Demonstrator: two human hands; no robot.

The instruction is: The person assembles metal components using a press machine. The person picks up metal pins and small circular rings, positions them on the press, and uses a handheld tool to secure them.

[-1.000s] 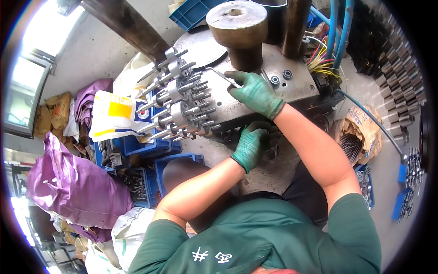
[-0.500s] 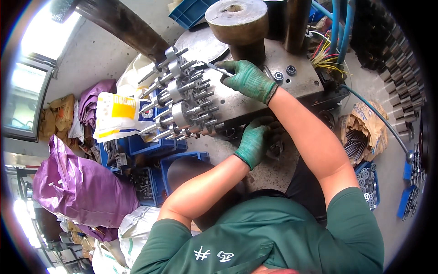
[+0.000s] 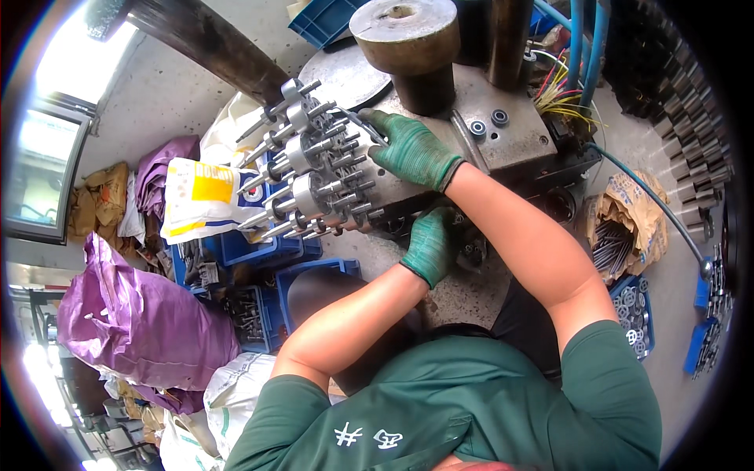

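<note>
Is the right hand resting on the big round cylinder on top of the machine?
No, the right hand lies lower, at the rack of metal pins, apart from the cylinder.

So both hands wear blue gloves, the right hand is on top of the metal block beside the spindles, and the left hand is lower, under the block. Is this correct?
Not quite: the gloves are green, not blue. The head view shows the right hand on the metal block beside the spindles, and the left hand lower, under it.
</note>
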